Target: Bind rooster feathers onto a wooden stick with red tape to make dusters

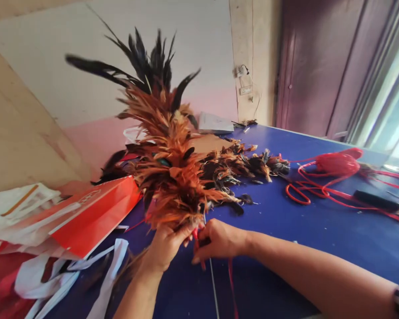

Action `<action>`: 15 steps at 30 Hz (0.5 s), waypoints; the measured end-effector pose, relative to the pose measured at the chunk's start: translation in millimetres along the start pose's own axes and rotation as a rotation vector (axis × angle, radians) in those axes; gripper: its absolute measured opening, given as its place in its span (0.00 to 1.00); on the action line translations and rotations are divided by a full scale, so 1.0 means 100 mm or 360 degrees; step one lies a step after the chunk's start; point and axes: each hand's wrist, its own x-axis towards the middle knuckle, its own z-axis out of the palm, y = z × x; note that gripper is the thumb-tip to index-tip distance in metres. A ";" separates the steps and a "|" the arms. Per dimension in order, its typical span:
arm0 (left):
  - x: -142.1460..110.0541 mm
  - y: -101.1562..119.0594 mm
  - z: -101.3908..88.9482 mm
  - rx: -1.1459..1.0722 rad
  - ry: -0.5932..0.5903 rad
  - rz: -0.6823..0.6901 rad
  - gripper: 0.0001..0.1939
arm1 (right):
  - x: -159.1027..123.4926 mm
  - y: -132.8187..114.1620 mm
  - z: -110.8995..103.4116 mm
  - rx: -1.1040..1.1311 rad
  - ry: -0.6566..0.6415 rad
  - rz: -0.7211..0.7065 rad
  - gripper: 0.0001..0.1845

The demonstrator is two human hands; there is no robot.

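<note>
My left hand (166, 243) is closed around the base of a tall feather duster (166, 164) made of orange, brown and black feathers, which stands tilted up and away over the blue table (319, 239). My right hand (217, 241) is right beside it, fingers pinched on a red string (232, 283) at the duster's base. The string hangs down toward the table's near edge. A thin pale stick (214, 288) also runs down from the base.
Loose feather bunches (249, 166) lie behind the duster. A ball of red string (337, 163) with loose loops and a dark tool (375, 200) sit at the right. An orange-red paper bag (93, 212) and white bags lie at the left. Walls close behind.
</note>
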 end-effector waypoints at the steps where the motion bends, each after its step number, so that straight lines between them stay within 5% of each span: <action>1: 0.00 0.02 0.00 -0.0068 0.0000 -0.0012 0.11 | 0.00 0.00 0.00 0.0075 0.0021 -0.0020 0.17; 5: 0.01 0.07 0.04 -0.0237 0.0191 -0.0021 0.19 | 0.03 0.00 -0.04 0.0369 0.0233 -0.0059 0.20; 15: 0.04 0.00 0.11 -0.0043 0.0099 -0.0286 0.19 | 0.07 -0.01 -0.15 0.0185 0.0768 0.0200 0.17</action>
